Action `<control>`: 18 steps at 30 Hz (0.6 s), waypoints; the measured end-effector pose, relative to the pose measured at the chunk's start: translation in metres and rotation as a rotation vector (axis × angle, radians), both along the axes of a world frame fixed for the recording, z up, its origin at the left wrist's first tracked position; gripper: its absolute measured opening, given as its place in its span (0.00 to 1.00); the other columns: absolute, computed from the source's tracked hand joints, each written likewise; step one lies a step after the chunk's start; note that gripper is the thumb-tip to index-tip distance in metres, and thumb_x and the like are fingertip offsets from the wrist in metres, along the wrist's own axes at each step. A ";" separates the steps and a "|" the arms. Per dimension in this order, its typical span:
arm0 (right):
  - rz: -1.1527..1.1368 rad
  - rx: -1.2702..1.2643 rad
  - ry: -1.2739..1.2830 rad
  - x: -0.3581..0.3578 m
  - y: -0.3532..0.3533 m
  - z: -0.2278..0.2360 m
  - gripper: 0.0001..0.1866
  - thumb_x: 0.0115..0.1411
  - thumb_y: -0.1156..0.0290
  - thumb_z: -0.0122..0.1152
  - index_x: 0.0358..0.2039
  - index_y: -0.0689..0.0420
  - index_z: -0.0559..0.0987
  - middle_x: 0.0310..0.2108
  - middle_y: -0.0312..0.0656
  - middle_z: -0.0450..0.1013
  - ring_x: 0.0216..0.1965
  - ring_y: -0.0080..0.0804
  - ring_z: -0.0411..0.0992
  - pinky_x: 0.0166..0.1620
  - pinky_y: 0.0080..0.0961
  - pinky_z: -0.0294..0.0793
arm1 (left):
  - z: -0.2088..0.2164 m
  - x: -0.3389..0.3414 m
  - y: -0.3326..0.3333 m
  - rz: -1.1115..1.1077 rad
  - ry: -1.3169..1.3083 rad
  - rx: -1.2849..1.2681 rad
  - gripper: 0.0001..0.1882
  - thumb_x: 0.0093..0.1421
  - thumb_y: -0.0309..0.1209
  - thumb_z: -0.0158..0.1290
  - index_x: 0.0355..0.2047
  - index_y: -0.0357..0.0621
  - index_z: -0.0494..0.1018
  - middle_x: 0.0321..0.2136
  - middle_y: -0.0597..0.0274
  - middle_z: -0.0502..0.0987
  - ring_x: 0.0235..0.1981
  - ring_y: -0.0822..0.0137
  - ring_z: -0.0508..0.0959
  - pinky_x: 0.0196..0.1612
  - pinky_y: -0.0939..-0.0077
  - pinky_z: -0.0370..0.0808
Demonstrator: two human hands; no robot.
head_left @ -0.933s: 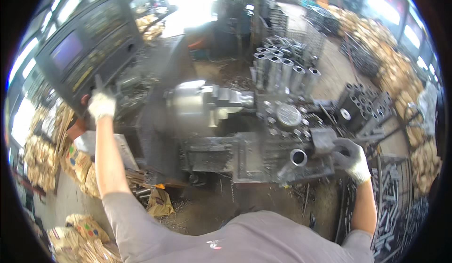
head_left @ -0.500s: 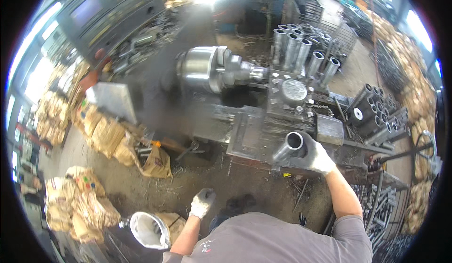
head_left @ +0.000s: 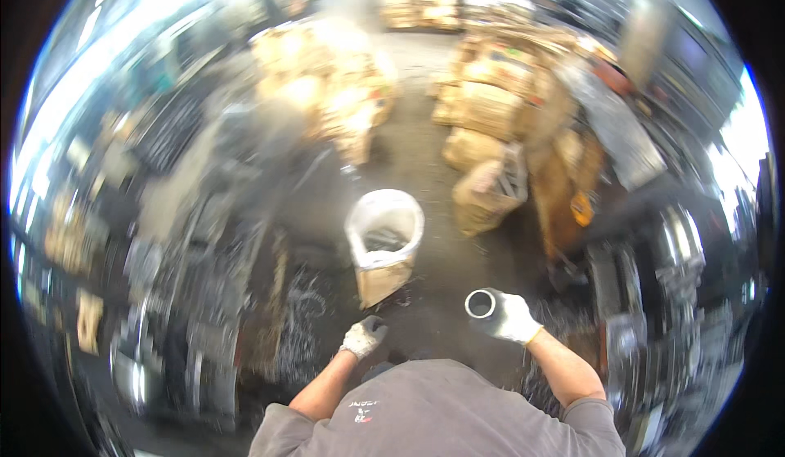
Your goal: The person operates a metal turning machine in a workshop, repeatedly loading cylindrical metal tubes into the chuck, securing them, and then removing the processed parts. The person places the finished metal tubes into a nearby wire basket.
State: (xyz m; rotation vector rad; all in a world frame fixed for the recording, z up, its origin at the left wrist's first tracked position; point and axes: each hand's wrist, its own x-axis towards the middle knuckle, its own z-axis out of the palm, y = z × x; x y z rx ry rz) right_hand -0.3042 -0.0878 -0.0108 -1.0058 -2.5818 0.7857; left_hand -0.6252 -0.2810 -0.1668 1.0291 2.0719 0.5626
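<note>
White-gloved, dark-coated fingers of the right hand [head_left: 513,320] hold a hollow, round, silvery metal tube [head_left: 473,310] at near right, its open mouth facing up. Near left, the left hand [head_left: 364,338], gloved alike, has its fingers curled in, though how tightly I cannot tell. Farther off stands a round, white-rimmed container [head_left: 414,214] with a brown lower side.

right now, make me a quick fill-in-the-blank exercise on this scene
1. The ____ hand holds the tube.
2. The left hand wears a ____.
3. The open sack has a rim that is ____ in colour.

Missing words: right; glove; white.
</note>
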 end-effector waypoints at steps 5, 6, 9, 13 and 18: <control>0.597 -0.164 0.188 -0.211 -0.010 -0.070 0.25 0.57 0.51 0.77 0.48 0.54 0.84 0.39 0.49 0.84 0.39 0.51 0.84 0.42 0.44 0.83 | -0.054 -0.081 -0.173 0.713 0.019 -0.062 0.25 0.65 0.50 0.57 0.54 0.47 0.84 0.49 0.45 0.86 0.54 0.47 0.85 0.58 0.55 0.79; 0.674 -0.159 0.169 -0.252 -0.026 -0.055 0.23 0.57 0.52 0.77 0.46 0.53 0.84 0.38 0.48 0.84 0.39 0.50 0.84 0.41 0.43 0.82 | -0.058 -0.084 -0.211 0.895 0.043 -0.101 0.25 0.65 0.50 0.56 0.54 0.48 0.84 0.48 0.47 0.87 0.52 0.48 0.86 0.58 0.55 0.79; 0.908 -0.119 0.230 -0.364 -0.074 0.000 0.19 0.57 0.54 0.76 0.41 0.53 0.84 0.36 0.48 0.84 0.38 0.48 0.84 0.40 0.42 0.82 | -0.104 -0.045 -0.329 1.551 -0.254 0.195 0.27 0.66 0.51 0.57 0.53 0.41 0.83 0.49 0.52 0.86 0.46 0.53 0.85 0.54 0.56 0.80; 0.924 -0.184 0.185 -0.484 -0.120 0.037 0.21 0.54 0.53 0.78 0.41 0.53 0.85 0.34 0.51 0.84 0.38 0.52 0.85 0.41 0.42 0.83 | -0.146 0.029 -0.418 2.455 -0.488 1.001 0.31 0.72 0.52 0.54 0.59 0.36 0.79 0.53 0.50 0.84 0.46 0.54 0.84 0.55 0.61 0.81; 1.138 -0.294 0.128 -0.595 -0.141 0.025 0.28 0.50 0.51 0.82 0.45 0.56 0.85 0.35 0.53 0.84 0.39 0.54 0.85 0.42 0.43 0.85 | -0.052 0.061 -0.419 2.969 0.603 -0.278 0.39 0.77 0.57 0.44 0.67 0.31 0.72 0.62 0.35 0.77 0.60 0.36 0.79 0.66 0.49 0.75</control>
